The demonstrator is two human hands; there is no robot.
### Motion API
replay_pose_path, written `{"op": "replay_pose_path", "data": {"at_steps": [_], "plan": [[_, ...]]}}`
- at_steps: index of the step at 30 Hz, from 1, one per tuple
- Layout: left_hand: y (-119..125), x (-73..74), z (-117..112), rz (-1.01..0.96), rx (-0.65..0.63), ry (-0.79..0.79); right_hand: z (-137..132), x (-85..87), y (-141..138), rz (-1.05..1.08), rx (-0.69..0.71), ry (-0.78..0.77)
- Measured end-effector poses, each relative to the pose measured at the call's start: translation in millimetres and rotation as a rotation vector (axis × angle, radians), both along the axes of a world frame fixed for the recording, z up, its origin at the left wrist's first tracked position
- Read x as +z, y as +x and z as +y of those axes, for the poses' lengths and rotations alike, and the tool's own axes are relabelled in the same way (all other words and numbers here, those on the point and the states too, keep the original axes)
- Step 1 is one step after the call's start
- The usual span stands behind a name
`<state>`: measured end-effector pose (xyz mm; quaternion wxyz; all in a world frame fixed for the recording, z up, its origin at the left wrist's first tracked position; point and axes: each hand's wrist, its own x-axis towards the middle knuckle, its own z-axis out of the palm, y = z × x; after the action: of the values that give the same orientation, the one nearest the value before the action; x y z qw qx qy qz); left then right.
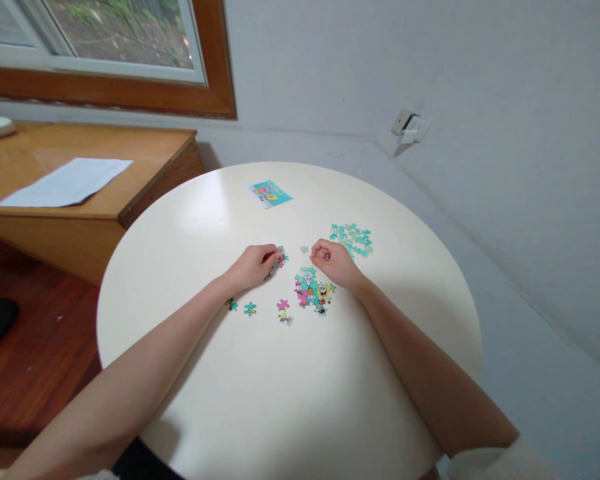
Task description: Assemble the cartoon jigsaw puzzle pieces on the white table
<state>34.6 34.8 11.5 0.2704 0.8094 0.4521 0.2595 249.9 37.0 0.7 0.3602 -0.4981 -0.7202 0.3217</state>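
Observation:
My left hand is closed in a pinch at a small cluster of pink and teal jigsaw pieces, with a puzzle piece at its fingertips. My right hand has its fingers curled in; whether anything small is in them is hidden. A pale green loose piece lies just left of its fingertips. Below it is a partly joined puzzle section with a teal character, a pink one and a yellow one. Nearer me lie a pink piece, a yellow-and-purple piece and a teal piece.
A pile of teal pieces lies beyond my right hand. A picture card sits at the far side of the round white table. To the left, a wooden desk holds white paper. A wall socket is on the right.

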Motion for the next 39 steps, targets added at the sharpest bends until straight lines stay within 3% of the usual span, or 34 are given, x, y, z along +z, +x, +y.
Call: {"op": "replay_pose_path", "data": {"at_steps": [27, 39], "plan": [[-0.6, -5.1, 0.2, -0.067, -0.016, -0.071, 0.4, -1.2, 0.4, -0.004, -0.006, 0.005], [-0.3, 0.7, -0.5, -0.143, 0.021, -0.059, 1.3, -4.0, 1.2, 0.014, 0.004, -0.004]]}}
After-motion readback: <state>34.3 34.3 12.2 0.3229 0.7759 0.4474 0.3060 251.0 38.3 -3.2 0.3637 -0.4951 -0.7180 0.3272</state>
